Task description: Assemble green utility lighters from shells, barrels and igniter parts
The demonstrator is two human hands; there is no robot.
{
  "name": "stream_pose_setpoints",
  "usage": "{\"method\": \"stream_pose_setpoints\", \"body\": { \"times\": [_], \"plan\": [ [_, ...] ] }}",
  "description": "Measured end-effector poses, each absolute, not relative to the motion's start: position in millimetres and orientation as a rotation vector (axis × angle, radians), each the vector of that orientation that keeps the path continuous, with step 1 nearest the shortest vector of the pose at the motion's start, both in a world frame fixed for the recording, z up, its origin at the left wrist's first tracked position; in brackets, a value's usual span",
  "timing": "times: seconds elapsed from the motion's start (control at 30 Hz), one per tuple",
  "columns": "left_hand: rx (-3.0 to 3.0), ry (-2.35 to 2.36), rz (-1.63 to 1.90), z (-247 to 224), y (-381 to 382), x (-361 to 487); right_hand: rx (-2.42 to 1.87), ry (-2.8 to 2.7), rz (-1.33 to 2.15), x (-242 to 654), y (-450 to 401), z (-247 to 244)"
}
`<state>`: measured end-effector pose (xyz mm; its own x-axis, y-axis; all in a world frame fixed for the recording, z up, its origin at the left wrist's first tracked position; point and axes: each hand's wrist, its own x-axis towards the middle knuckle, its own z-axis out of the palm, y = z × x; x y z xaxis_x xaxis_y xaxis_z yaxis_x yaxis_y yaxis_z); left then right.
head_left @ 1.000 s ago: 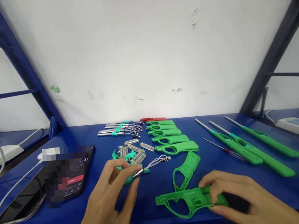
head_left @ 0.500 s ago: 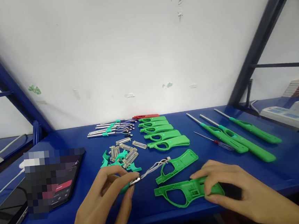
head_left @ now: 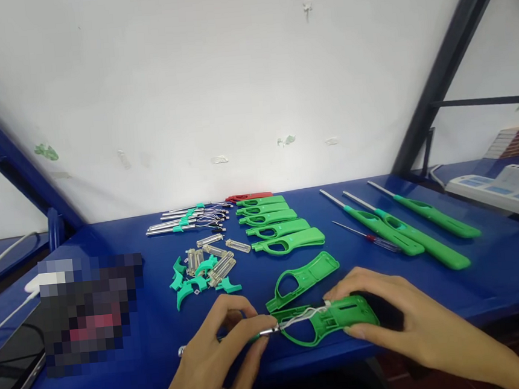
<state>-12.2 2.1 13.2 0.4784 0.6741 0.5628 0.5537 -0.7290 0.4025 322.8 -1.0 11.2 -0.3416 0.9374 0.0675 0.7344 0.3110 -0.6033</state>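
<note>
My left hand (head_left: 225, 352) is closed in a pinch around a metal lighter tube (head_left: 268, 331), whose white wires (head_left: 300, 318) stretch right across a green lighter shell half (head_left: 354, 311). My right hand (head_left: 397, 318) grips that shell half by its handle end, fingers on the far edge and thumb on the near one. The wires' white end lies over the shell by my right fingertips. Part of the tube is hidden by my left fingers. Just behind, another green shell half (head_left: 314, 272) lies with its hollow side up.
Several green shells (head_left: 297, 241) and a red one (head_left: 250, 196) lie behind. Wired metal tubes (head_left: 178, 226), clear tanks (head_left: 223, 267) and teal triggers (head_left: 184, 292) lie left. Assembled lighters (head_left: 427, 240) and a screwdriver (head_left: 372, 239) are right; a phone (head_left: 13, 361) is at left.
My left hand has moved right, bringing the tube and its wires over the near shell half. My right hand still holds that shell, now slightly higher in view. The camera view has shifted a little.
</note>
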Motion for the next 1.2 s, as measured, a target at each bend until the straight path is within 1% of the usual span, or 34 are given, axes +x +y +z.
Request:
{"method": "stream_pose_setpoints", "body": {
  "times": [0.17, 0.3, 0.6, 0.87, 1.07, 1.2],
  "plan": [
    [2.572, 1.066, 1.159, 2.2, 6.8, -11.5, -1.498, -2.171, 0.655, 324.9, -1.9, 8.2],
    [2.606, 1.080, 1.111, -1.3, 10.1, -12.0, -1.521, -2.141, 0.655, 326.6, -1.9, 5.7],
    [2.647, 1.096, 1.096, -3.7, 12.8, -13.7, -1.322, -2.189, 0.772, 322.5, 1.9, 9.9],
    [2.661, 1.120, 1.077, -4.8, 11.5, -15.4, -1.288, -2.178, 0.807, 318.6, 3.5, 15.3],
    [2.692, 1.124, 1.001, -8.5, 13.0, -20.5, -1.407, -2.174, 0.725, 317.6, -0.5, 16.4],
    [2.724, 1.113, 1.010, -10.9, 13.9, -22.5, -1.387, -2.187, 0.654, 311.9, -1.5, 17.4]
  ]
}}
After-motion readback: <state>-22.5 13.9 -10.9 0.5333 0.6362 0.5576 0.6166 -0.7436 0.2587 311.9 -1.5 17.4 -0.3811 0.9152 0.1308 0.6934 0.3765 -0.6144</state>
